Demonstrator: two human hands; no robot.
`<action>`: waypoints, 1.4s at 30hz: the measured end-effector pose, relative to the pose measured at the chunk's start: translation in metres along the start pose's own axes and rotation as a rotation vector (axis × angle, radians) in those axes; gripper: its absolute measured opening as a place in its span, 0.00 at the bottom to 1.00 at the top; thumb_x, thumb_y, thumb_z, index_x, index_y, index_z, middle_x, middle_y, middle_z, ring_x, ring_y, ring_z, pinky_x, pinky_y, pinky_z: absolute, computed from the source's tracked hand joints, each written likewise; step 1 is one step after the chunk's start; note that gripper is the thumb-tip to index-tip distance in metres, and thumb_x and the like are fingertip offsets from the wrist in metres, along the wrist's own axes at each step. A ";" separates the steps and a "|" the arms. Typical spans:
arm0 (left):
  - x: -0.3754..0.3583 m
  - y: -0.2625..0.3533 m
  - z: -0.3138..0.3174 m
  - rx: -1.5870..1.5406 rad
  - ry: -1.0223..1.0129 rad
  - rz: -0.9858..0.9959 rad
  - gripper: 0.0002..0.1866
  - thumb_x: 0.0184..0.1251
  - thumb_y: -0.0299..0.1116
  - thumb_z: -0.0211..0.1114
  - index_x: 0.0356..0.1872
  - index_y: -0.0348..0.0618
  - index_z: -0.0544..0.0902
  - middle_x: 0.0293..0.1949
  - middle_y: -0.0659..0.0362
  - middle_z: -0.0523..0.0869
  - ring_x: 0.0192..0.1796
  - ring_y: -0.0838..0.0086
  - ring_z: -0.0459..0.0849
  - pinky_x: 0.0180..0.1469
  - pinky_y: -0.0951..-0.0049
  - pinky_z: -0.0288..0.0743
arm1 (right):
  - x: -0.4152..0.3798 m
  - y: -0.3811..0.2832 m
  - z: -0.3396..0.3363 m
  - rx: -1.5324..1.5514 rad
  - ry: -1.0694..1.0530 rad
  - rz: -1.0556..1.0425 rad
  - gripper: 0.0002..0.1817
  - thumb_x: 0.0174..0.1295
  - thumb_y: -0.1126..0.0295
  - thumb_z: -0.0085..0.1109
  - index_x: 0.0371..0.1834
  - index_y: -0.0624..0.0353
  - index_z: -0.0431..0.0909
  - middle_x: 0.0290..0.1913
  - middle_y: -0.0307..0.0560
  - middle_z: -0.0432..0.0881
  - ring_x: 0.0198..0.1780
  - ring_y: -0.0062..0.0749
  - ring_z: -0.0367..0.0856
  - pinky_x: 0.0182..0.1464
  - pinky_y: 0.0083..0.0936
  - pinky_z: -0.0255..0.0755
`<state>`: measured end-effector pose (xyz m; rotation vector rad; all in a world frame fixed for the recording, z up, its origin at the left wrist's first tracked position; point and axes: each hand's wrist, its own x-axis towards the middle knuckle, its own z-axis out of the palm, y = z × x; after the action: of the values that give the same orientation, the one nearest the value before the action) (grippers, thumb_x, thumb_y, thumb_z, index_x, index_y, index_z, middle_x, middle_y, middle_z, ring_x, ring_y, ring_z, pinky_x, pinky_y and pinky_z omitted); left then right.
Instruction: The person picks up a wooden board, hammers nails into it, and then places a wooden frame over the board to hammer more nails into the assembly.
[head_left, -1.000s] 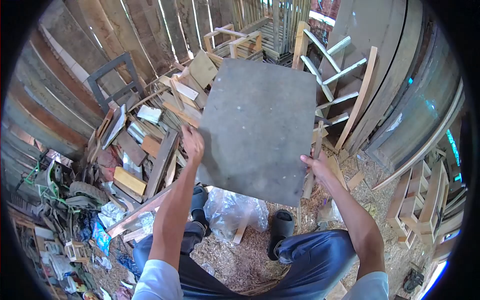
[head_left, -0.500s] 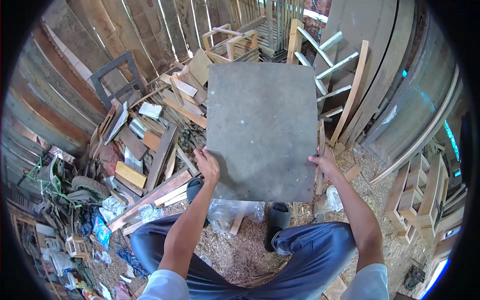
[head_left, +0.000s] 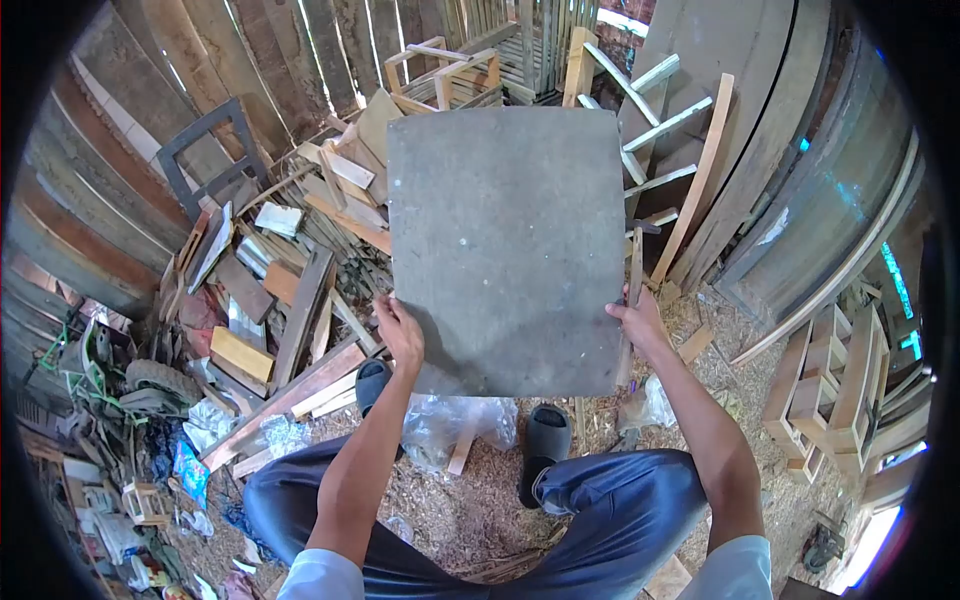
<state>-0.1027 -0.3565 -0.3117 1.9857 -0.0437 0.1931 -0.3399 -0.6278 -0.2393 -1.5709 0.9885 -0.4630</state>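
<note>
A flat grey board (head_left: 510,250) is held up in front of me between both hands, its lower edge over my shins. My left hand (head_left: 400,335) grips its left edge near the lower corner, with the fingers partly behind it. On the opposite edge, my right hand (head_left: 640,322) is closed with the thumb on the board's face. A hammer (head_left: 636,262) with a wooden handle runs upright along that edge, right at my right hand, its dark head above the fingers. Part of its handle is hidden behind the hand.
Wood offcuts (head_left: 285,290) are heaped to the left, near a tyre (head_left: 160,378). Wooden frames (head_left: 455,75) stand behind the board, and a white-slatted piece (head_left: 665,135) leans at the right. Clear plastic (head_left: 440,430) lies between my feet. A wooden rack (head_left: 830,385) sits far right.
The board and both hands have shifted slightly left and up in view, along with the whole scene. Both hands keep the same hold on the board.
</note>
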 end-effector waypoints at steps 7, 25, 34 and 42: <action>0.017 -0.009 0.008 -0.115 0.083 0.024 0.11 0.72 0.36 0.48 0.40 0.36 0.70 0.26 0.56 0.69 0.31 0.67 0.68 0.39 0.66 0.65 | -0.002 -0.022 0.002 0.324 -0.039 0.020 0.18 0.49 0.84 0.60 0.43 0.60 0.67 0.40 0.40 0.75 0.43 0.27 0.75 0.47 0.26 0.70; 0.015 0.031 0.007 0.078 0.122 0.289 0.10 0.69 0.32 0.53 0.40 0.34 0.74 0.37 0.46 0.79 0.39 0.53 0.79 0.43 0.60 0.72 | 0.029 -0.008 0.012 0.107 0.089 -0.003 0.18 0.60 0.70 0.63 0.47 0.62 0.65 0.42 0.45 0.74 0.45 0.29 0.73 0.49 0.29 0.69; 0.007 0.115 0.076 -0.388 -0.366 0.420 0.10 0.65 0.31 0.63 0.41 0.35 0.82 0.33 0.55 0.84 0.36 0.71 0.81 0.41 0.73 0.73 | 0.036 0.012 0.008 0.053 0.114 -0.068 0.25 0.60 0.64 0.65 0.52 0.67 0.65 0.48 0.52 0.75 0.51 0.36 0.74 0.56 0.32 0.66; 0.011 0.105 0.098 -0.177 -0.350 0.675 0.06 0.57 0.30 0.68 0.34 0.40 0.86 0.37 0.55 0.83 0.43 0.61 0.79 0.46 0.66 0.71 | 0.031 0.000 0.003 -0.186 0.087 -0.094 0.23 0.59 0.63 0.65 0.49 0.66 0.66 0.45 0.52 0.76 0.49 0.36 0.74 0.53 0.32 0.66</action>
<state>-0.0932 -0.4884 -0.2544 1.7425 -0.9296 0.2601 -0.3205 -0.6505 -0.2464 -1.7829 1.0516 -0.5206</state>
